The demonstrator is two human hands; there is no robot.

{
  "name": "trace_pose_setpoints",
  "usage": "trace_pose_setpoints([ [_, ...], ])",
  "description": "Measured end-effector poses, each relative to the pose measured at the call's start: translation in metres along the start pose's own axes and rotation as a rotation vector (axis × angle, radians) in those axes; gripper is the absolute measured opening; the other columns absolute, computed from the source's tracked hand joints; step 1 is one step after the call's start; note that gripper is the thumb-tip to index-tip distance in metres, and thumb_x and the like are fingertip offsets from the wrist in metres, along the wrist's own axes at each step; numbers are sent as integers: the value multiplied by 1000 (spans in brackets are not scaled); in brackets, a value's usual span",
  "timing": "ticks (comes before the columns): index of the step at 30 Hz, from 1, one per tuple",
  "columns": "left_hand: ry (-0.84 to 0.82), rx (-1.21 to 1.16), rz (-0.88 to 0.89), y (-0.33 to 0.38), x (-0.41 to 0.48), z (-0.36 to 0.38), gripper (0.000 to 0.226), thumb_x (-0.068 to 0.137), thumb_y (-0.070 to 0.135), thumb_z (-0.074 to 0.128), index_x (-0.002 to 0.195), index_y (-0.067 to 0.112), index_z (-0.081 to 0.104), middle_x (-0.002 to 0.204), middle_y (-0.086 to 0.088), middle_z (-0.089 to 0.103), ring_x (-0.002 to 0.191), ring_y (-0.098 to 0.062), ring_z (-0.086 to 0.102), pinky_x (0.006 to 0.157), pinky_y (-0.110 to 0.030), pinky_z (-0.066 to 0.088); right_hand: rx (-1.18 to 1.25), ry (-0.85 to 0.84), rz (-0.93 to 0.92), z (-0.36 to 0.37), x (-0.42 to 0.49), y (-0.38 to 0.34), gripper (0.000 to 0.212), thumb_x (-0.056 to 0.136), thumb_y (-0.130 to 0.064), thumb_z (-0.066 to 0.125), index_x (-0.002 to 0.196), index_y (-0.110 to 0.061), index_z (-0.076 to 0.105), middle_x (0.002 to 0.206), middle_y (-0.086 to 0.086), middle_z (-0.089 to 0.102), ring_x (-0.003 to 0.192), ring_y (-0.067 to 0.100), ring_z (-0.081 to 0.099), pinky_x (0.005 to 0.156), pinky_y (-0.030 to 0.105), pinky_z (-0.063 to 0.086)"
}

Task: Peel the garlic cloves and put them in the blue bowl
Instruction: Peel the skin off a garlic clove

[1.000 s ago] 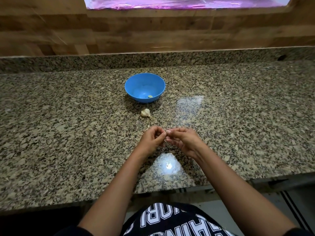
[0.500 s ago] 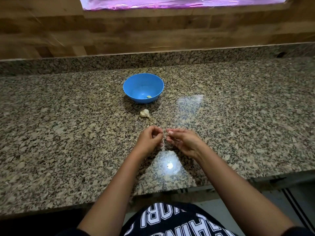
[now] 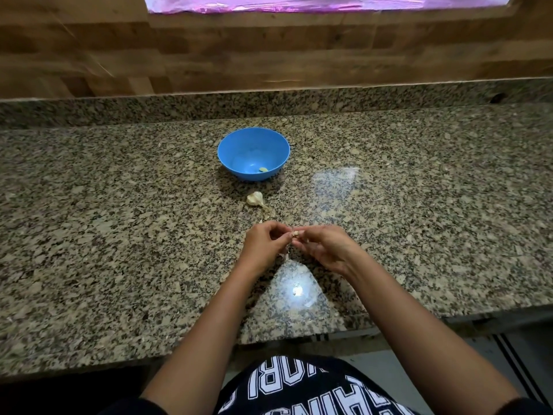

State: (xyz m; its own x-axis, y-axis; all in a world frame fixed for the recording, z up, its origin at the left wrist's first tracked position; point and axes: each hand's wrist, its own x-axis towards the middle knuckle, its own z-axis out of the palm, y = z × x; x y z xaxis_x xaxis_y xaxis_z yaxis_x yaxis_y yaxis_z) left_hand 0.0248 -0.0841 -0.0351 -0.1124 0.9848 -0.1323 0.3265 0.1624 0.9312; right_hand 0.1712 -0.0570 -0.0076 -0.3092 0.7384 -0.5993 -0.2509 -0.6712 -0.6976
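Both hands meet above the near-centre of the speckled brown-and-black granite countertop [image 3: 119,235]. Left hand [image 3: 263,245] has its fingers curled, thumb and fingertips pinching a small pale garlic clove [image 3: 295,233] from its left side. Right hand [image 3: 326,248] is also curled, thumb and forefinger pinching the same clove from the right. The clove is held in the air between the two sets of fingertips, mostly hidden, only a small bit shows. A thin pale strip of papery skin [image 3: 286,254] hangs below the fingers; cannot tell which hand holds it. Round blue plastic bowl [image 3: 239,151] sits upright farther back on the counter, well apart from the hands, with one yellowish peeled clove [image 3: 263,169] on its floor near the front wall. Between bowl and hands, nearer the bowl, lies a whitish unpeeled garlic piece with stem [image 3: 255,199], touching neither. Wooden plank wall [image 3: 269,55] behind the counter, pink shiny film [image 3: 299,1] at top. Black shirt with white letters [image 3: 299,387] at the bottom edge.
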Motion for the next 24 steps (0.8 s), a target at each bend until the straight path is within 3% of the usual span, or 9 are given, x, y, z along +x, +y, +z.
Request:
trace_pose_setpoints([
  [3,-7,13,4,3,1,1,4,87,14,65,85,17,62,82,-5,66,70,-15,63,65,-29,59,-23,28,-25,1,1,0,16,88,10,50,98,11,62,96,22,64,76,22,67,73,28,57],
  [7,-4,21,8,3,3,2,6,89,13,61,86,14,57,82,-5,62,66,-11,60,54,-17,53,-48,38,-66,4,2,1,17,90,8,48,99,10,62,95,22,65,71,20,66,65,24,58],
  [10,49,24,-4,0,4,1,9,89,11,60,87,18,54,84,1,61,74,-12,61,63,-22,54,-33,29,-75,4,3,-1,19,94,6,44,99,9,62,91,21,61,69,20,62,60,22,57],
  [12,50,45,21,0,5,0,14,87,6,60,92,19,55,88,6,61,80,-7,60,69,-18,50,-32,17,-67,2,3,-3,18,94,5,44,98,9,61,91,21,60,70,20,61,63,24,57],
  [17,-3,32,94,3,6,1,9,86,12,65,95,15,65,92,2,67,86,-11,65,77,-25,56,-74,5,-63,2,2,-4,19,93,5,45,97,12,62,106,25,61,85,24,63,86,36,52],
  [20,14,65,106,4,9,2,12,85,16,68,97,14,67,93,0,68,87,-12,66,78,-24,56,-80,5,-67,1,1,-4,18,91,9,45,97,11,61,98,22,64,79,22,63,77,29,55],
  [24,3,261,241,7,9,3,17,83,15,69,99,11,67,95,-1,64,80,-5,61,73,-12,52,-106,34,-84,1,2,-4,15,89,9,48,91,7,63,92,19,65,76,21,65,76,30,55],
])
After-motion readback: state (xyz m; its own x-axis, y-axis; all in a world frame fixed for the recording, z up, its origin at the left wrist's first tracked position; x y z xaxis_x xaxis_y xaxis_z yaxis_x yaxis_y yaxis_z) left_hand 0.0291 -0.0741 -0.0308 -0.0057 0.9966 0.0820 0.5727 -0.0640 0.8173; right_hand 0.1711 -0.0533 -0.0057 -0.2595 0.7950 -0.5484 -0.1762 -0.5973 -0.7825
